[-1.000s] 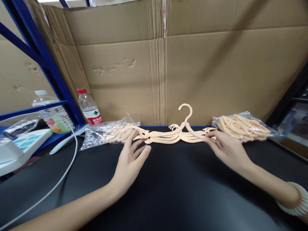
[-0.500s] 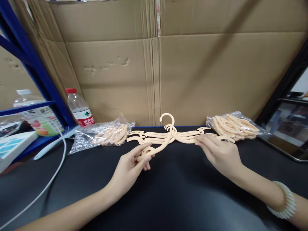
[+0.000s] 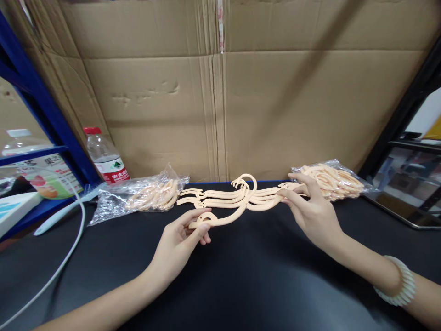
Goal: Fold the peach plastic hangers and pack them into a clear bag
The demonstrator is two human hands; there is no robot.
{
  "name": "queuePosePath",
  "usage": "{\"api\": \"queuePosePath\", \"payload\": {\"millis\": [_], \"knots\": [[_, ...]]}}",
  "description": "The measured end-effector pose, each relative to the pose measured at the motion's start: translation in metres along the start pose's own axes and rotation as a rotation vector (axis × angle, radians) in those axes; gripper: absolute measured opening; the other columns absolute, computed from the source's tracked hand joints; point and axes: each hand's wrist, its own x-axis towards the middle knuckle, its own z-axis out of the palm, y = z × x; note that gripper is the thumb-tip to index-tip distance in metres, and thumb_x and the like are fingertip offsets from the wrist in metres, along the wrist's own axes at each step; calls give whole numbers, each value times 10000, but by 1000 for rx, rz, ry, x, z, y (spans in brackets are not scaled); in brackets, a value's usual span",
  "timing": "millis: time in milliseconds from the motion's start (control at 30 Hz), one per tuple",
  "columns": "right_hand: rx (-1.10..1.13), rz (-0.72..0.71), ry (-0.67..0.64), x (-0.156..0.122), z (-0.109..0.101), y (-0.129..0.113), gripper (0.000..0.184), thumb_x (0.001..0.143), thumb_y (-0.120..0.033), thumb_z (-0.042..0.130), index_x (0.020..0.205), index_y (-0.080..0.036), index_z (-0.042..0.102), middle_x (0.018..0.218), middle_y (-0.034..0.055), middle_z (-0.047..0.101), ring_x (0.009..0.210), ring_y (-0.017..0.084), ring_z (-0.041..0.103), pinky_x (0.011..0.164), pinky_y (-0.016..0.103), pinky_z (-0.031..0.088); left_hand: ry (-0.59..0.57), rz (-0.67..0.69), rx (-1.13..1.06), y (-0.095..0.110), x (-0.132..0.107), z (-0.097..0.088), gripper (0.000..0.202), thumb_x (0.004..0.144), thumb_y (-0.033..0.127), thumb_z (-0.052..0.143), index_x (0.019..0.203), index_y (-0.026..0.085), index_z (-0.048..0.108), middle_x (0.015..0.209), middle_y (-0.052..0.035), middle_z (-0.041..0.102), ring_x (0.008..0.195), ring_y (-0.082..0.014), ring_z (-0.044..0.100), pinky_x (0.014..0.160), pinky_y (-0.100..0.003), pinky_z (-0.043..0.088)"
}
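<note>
From my remote seat I have a peach-coloured hanger (image 3: pixel 229 221) in front of me at mid-table, its left end pinched between the thumb and fingers of the left hand (image 3: pixel 177 239) and its hook curving up on the far side. The right hand (image 3: pixel 312 207) reaches to the right ends of the hangers, fingers partly spread; the ends overlap there, so I cannot tell whether it grips one or merely touches. Just beyond the held piece, a row of matching hangers (image 3: pixel 220 201) lies along the far edge of the black tabletop (image 3: pixel 248 280), between a clear left bag (image 3: pixel 113 200) and a fuller right bag (image 3: pixel 330 179), both containing more peach-coloured pieces. A red-capped bottle (image 3: pixel 106 158) stands behind the left bag, near a pale-blue handle (image 3: pixel 58 218) and a white cable (image 3: pixel 74 243). Cardboard (image 3: pixel 155 110) forms the far wall; a beaded bracelet (image 3: pixel 396 281) circles the right wrist.
</note>
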Motion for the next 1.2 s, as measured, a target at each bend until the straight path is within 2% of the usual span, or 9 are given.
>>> {"api": "queuePosePath", "payload": {"millis": [233, 433, 533, 700, 833, 967, 1100, 1200], "knots": [[173, 24, -2, 2, 3, 2, 214, 936, -161, 452, 1008, -214, 646, 1322, 133, 369, 933, 222, 566, 825, 436, 527, 56, -46, -76, -2, 0, 0, 357, 758, 329, 731, 1052, 138, 665, 674, -14, 692, 626, -143, 623, 644, -245, 510], [257, 4, -13, 0, 5, -4, 155, 928, -186, 488, 917, -195, 642, 1372, 132, 336, 1093, 279, 511, 898, 474, 497, 166, -123, -195, -4, 0, 1, 421, 728, 351, 770, 1065, 127, 657, 738, -27, 712, 673, -132, 636, 697, -234, 503], [332, 3, -35, -1, 6, -9, 157, 938, -176, 473, 935, -196, 629, 1362, 135, 376, 1040, 248, 562, 881, 440, 515, 188, -144, -226, -5, 1, 0, 435, 712, 353, 784, 1057, 120, 655, 743, -27, 713, 675, -125, 640, 693, -222, 497], [441, 57, 24, 0, 2, -11, 166, 932, -152, 476, 985, -228, 613, 1172, 103, 590, 1061, 254, 597, 928, 447, 488, 199, -115, -228, -1, -1, 2, 422, 698, 359, 791, 1022, 123, 658, 745, -28, 713, 665, -130, 647, 685, -228, 505], [656, 219, -27, 0, 2, -9, 189, 875, -215, 598, 1064, -229, 601, 1056, 79, 659, 1027, 258, 615, 899, 440, 500, 228, -103, -229, 4, -1, 3, 410, 680, 358, 798, 990, 123, 669, 701, -30, 706, 667, -140, 650, 676, -227, 507], [985, 394, -120, 2, 4, -7, 208, 802, -277, 694, 994, -228, 631, 1050, 74, 668, 1015, 251, 624, 851, 394, 534, 267, -102, -267, 8, 1, 2, 420, 634, 339, 826, 970, 131, 681, 723, -16, 696, 673, -131, 648, 680, -220, 512], [1258, 605, -123, 5, 4, -7, 294, 733, -279, 766, 991, -230, 635, 1025, 60, 687, 959, 213, 647, 869, 362, 530, 288, -88, -324, 12, 3, 1, 436, 630, 305, 829, 996, 136, 665, 761, 1, 683, 689, -110, 637, 692, -195, 512], [1417, 740, -133, 6, 3, -10, 389, 711, -289, 786, 1054, -238, 610, 990, 55, 697, 932, 202, 651, 877, 368, 524, 253, -71, -337, 15, 2, 1, 427, 646, 283, 820, 1010, 142, 649, 742, 13, 663, 690, -100, 620, 670, -178, 510]]}}
